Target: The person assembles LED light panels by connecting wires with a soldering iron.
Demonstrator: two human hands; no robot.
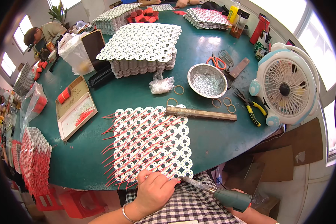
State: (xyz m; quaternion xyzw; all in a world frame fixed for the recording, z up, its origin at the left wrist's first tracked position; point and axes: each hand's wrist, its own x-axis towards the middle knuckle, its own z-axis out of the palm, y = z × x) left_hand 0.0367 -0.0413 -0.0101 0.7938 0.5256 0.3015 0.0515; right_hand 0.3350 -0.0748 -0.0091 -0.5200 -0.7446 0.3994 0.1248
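A panel of round white circuit boards [184, 141] lies flat at the table's near edge, with red wires [109, 151] slanting across it and sticking out to the left. At the panel's lower edge rests my left hand [153, 190], its fingers pinched together; what they hold is hidden. My right hand [246, 213], partly hidden, grips a soldering iron [231, 198] with a green handle. The iron's tip meets the bottom row of boards, just right of my left fingertips. A metal bar [201, 113] lies over the panel's upper right corner.
Behind the panel stand a metal bowl [207, 80] of silvery bits, pliers [252, 108], a fan [285, 87] and a tall stack of white board panels [142, 44]. A cardboard box [76, 108] with red wires sits left. Other people work at the far side.
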